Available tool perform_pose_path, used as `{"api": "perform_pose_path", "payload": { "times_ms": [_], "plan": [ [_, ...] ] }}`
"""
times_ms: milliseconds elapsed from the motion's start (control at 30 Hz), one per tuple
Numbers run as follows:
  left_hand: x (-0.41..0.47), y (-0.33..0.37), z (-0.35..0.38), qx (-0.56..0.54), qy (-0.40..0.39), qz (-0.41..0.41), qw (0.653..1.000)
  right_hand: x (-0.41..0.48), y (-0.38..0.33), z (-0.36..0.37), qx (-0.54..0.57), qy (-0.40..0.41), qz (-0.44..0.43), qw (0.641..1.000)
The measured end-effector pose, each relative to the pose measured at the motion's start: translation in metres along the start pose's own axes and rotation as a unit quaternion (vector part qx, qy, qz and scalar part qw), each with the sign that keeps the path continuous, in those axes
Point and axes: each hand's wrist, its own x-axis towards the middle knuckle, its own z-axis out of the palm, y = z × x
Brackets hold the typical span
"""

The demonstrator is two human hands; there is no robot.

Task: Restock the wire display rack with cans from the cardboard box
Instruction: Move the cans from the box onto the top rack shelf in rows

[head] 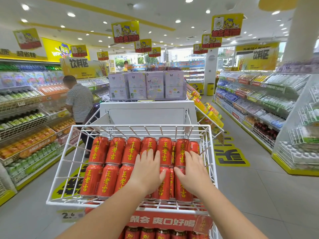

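Note:
A white wire display rack (57, 169) tilts toward me, filled with two rows of red cans (107, 164) lying on their sides, yellow characters on each. My left hand (148, 168) lies flat on the cans right of the middle, fingers spread. My right hand (191, 169) rests flat on the cans near the rack's right side, fingers apart. Neither hand grips a can. A lower tier of red cans (148, 233) shows under a red label strip (165, 221). No cardboard box is in view.
A white shelf end panel (146, 114) stands behind the rack, with lilac boxes (146, 85) on top. Drink shelves line the left (25, 121) and right (255, 104) aisles. A person in a striped shirt (78, 102) stands at the left shelves.

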Motion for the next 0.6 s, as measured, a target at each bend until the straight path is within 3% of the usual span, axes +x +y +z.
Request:
{"api": "perform_pose_path", "payload": {
  "times_ms": [233,600],
  "plan": [
    [-0.039,-0.027,0.003,-0.009,-0.034,0.029,0.999,-0.030,-0.012,-0.005,-0.117,-0.052,-0.055,0.990],
    [-0.119,-0.086,0.006,-0.034,-0.032,0.061,0.997,-0.093,-0.071,0.016,-0.181,-0.049,-0.073,0.980]
  ]
}}
